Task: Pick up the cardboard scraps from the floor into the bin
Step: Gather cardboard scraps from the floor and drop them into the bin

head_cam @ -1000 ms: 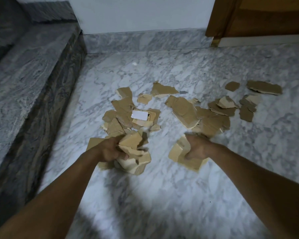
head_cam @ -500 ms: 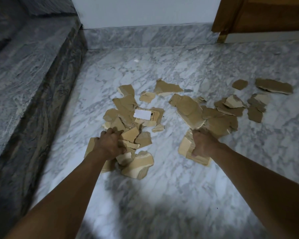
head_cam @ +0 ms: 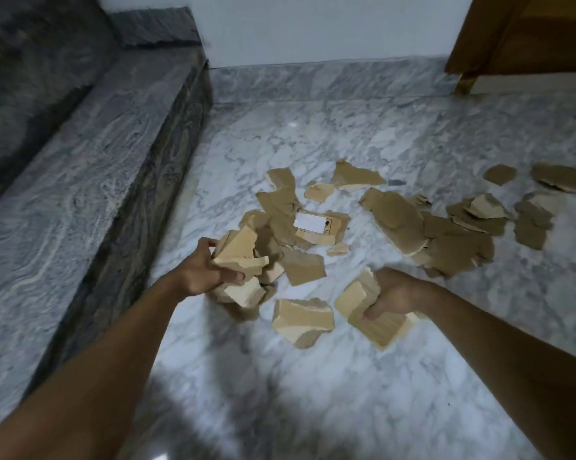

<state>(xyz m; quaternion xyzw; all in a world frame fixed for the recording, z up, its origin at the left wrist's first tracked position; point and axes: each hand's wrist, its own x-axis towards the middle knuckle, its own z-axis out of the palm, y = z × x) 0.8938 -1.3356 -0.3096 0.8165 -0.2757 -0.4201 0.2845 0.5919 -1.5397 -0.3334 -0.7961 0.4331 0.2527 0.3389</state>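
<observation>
Our left hand (head_cam: 207,272) and right hand (head_cam: 394,293) each clutch a bundle of scraps (head_cam: 396,217), with many more strewn mid-frame on the floor (head_cam: 346,410); we judge gathering is underway and the unseen bin comes next.

Centre frame, cardboard scraps (head_cam: 396,220): tan and pale beige; one carries a white label (head_cam: 309,222). The floor (head_cam: 346,393): white marble, grey veining. Left, the step (head_cam: 80,161): darker grey, swirled streaks. Top, the wall (head_cam: 313,28): white. Upper right, the door (head_cam: 528,34): brown wood.
</observation>
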